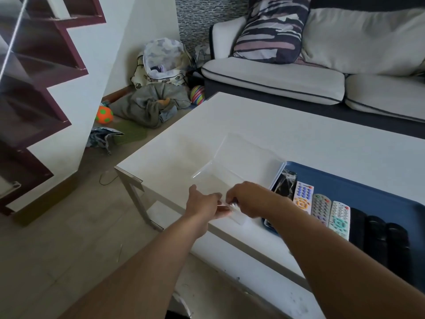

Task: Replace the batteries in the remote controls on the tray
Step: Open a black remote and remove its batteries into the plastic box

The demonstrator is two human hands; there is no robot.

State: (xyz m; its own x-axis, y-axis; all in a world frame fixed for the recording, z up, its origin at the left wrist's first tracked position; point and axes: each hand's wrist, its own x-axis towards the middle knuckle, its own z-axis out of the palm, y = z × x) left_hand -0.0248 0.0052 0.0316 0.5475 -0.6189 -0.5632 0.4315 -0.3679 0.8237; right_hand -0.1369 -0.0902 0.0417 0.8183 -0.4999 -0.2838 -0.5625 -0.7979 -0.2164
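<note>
On the blue tray (358,187) at the counter's (299,134) right lie the remote controls (322,209) in a row; left of them, both hands, left (202,203) and right (247,200), pinch the near rim of a clear plastic box (232,162).

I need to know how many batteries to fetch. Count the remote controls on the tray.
7 on the blue tray, left to right: plastic-wrapped black, white with blue buttons, grey, white with teal pad, three black. The right arm may hide more.
</note>
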